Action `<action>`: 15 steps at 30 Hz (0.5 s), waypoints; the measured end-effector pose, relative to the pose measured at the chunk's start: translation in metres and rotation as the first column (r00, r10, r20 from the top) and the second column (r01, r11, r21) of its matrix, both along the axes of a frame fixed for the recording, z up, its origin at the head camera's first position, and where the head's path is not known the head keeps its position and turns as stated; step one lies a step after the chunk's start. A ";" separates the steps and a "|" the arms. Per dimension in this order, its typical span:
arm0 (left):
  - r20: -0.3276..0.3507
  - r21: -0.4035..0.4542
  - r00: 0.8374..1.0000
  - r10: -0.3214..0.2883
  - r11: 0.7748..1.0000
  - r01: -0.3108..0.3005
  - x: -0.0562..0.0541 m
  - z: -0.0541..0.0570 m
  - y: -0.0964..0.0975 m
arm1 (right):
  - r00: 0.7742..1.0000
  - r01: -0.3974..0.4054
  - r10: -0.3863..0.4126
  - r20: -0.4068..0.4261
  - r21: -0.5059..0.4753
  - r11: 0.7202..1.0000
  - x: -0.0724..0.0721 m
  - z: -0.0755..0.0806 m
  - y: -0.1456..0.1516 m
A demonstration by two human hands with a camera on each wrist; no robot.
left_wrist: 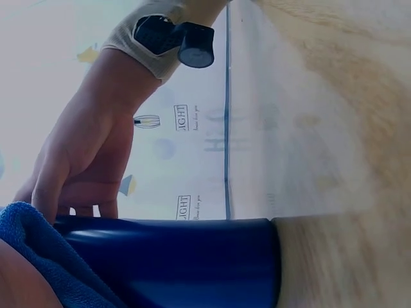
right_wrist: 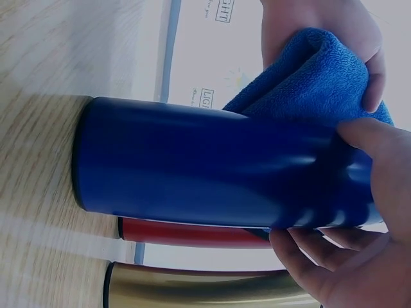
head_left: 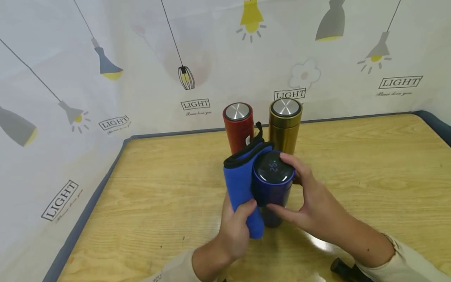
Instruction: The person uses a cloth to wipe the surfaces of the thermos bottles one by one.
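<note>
A dark blue thermos flask (head_left: 271, 192) with a black lid showing lit digits stands upright, its base right at the wooden tabletop (right_wrist: 38, 167). My right hand (head_left: 315, 205) grips it near the top, thumb on one side and fingers round the other. My left hand (head_left: 235, 231) holds a folded blue cloth (head_left: 237, 184) with black edging, thumb across its front. The cloth lies against the flask's left side, also plain in the right wrist view, where the cloth (right_wrist: 321, 83) covers part of the upper flask (right_wrist: 192, 163).
Behind stand a red flask (head_left: 239, 129) and a gold flask (head_left: 284, 133), both with silver-topped lids. A black strap end (head_left: 341, 268) lies by my right sleeve. A lamp-patterned sheet (head_left: 148, 78) hangs behind the table's back edge.
</note>
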State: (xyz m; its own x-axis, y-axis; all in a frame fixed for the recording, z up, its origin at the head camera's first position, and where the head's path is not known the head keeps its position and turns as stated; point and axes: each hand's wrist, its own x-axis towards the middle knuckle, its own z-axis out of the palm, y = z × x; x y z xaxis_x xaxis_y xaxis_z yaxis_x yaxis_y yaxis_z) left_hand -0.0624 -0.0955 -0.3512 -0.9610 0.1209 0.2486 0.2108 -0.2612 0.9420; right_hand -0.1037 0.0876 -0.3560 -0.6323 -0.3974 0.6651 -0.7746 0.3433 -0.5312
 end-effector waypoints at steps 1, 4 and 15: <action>0.007 0.003 1.000 -0.003 1.000 0.003 0.000 -0.001 0.001 | 1.000 0.000 0.000 0.000 -0.001 1.000 0.000 0.000 0.000; 0.035 0.011 0.999 0.001 1.000 -0.001 -0.002 -0.002 0.003 | 1.000 0.001 -0.001 -0.001 -0.001 1.000 -0.001 0.000 0.000; 0.106 0.020 0.994 -0.006 1.000 0.004 -0.003 -0.007 0.006 | 1.000 0.009 -0.010 0.024 0.010 1.000 0.001 -0.001 0.000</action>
State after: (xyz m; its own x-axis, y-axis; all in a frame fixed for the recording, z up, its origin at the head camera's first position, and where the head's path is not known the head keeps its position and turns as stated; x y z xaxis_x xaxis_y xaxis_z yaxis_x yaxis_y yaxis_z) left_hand -0.0655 -0.0900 -0.3584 -0.9815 0.1220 0.1475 0.1085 -0.2806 0.9537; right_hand -0.1030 0.0875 -0.3570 -0.6519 -0.3976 0.6457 -0.7582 0.3558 -0.5464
